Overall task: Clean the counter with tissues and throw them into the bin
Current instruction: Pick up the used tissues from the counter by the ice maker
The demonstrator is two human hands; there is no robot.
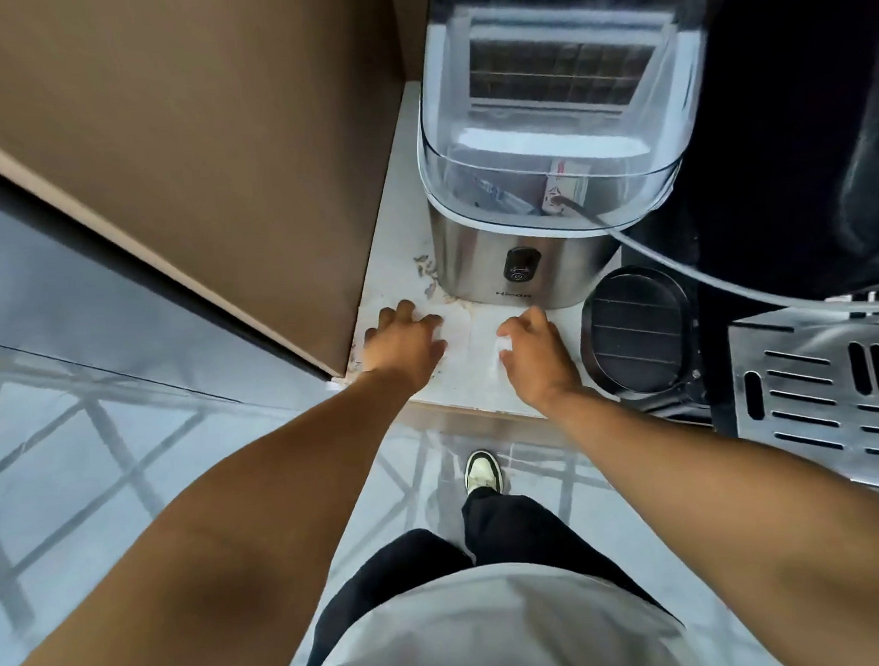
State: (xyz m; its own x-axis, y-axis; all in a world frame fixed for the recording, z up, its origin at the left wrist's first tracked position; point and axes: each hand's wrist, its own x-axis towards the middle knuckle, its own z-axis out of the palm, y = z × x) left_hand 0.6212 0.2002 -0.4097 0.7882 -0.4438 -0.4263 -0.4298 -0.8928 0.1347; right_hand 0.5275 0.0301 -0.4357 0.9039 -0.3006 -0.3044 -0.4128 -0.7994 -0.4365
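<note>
Both hands (472,349) flat near counter (393,191) edge

We see soft, even daylight with no hard shadows; the white counter (402,180) is bright, while the upper right falls to near black. Pale glare streaks the glossy floor (73,432) and the appliance's clear lid (549,135). Wide-angle distortion bends the edges, and detail is slightly soft throughout.

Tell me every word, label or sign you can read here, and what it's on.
"Hicon", roughly, since the small letters are blurred: low on the steel front of the ice maker.
A power symbol, no words: on its black button panel.
Red-and-white leaflet under the clear lid: print too blurred to read.
</note>
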